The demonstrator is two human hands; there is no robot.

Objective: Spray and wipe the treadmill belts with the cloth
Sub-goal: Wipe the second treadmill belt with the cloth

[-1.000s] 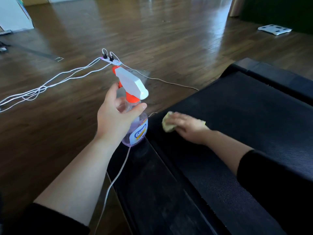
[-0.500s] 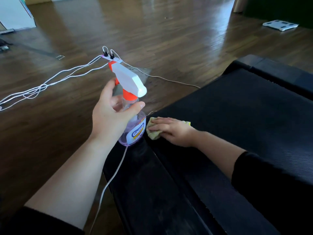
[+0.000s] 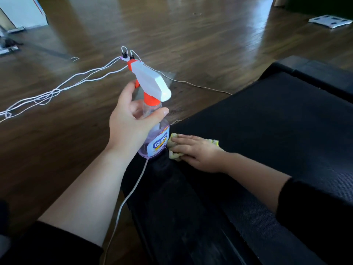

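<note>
We saw a black treadmill belt [image 3: 267, 131] filling the right of the view. At the belt's left edge the right hand [image 3: 196, 152] lay flat, fingers straight and close together, pressing a yellow cloth [image 3: 172, 142] onto the belt. Just left of the belt, over its dark side rail [image 3: 172, 197], the left hand [image 3: 129, 129] gripped a spray bottle [image 3: 152, 87] of purple liquid, thumb and fingers curled round its neck. The nozzle pointed away from the belt. White cables [image 3: 57, 90] trailed over the wooden floor [image 3: 191, 35] left of the belt.
</note>
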